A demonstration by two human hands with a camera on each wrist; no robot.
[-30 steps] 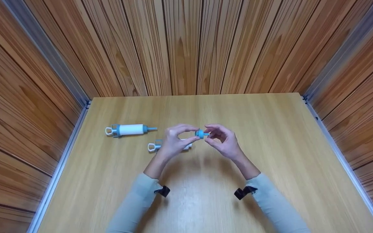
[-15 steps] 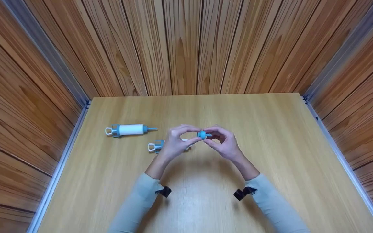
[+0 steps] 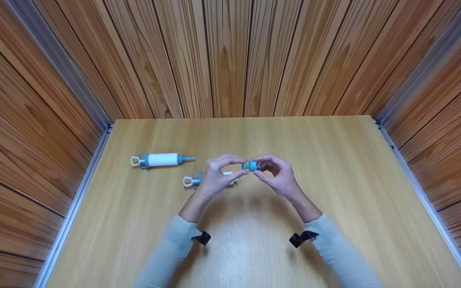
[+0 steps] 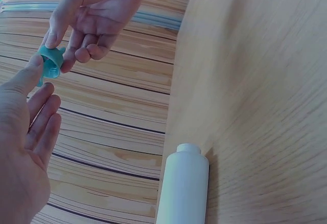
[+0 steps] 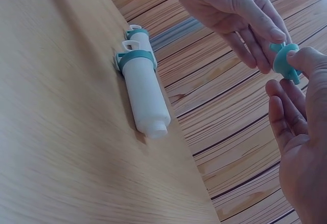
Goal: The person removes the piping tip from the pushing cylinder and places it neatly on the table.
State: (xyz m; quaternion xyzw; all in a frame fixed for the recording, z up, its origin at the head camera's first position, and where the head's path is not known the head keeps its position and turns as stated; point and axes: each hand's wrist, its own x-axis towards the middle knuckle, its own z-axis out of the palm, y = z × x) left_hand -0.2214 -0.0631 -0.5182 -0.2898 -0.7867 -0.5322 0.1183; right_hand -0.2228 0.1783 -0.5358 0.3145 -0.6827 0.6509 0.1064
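Note:
Fingertips of both hands pinch a small teal nozzle cap [image 3: 253, 165] above the table. My left hand [image 3: 216, 175] has it between thumb and finger on one side, my right hand [image 3: 278, 176] on the other. The cap's hollow end [image 4: 52, 63] shows in the left wrist view, and its outer side with a short spout [image 5: 285, 63] in the right wrist view. Under my left hand lies a white syringe [image 5: 145, 91] with a teal collar, a pull ring and a bare, capless neck. In the head view, that hand hides much of its barrel.
Farther left on the table [image 3: 334, 160] lies another white syringe [image 3: 162, 159], with a teal nozzle pointing right. Wooden plank walls [image 3: 230, 60] stand behind and at both sides, with metal rails [image 3: 418, 184] along the side edges.
The nozzle cap has shifted slightly right and turned between the fingers, its wide part now closer to my right fingertips. Both syringes lie as before.

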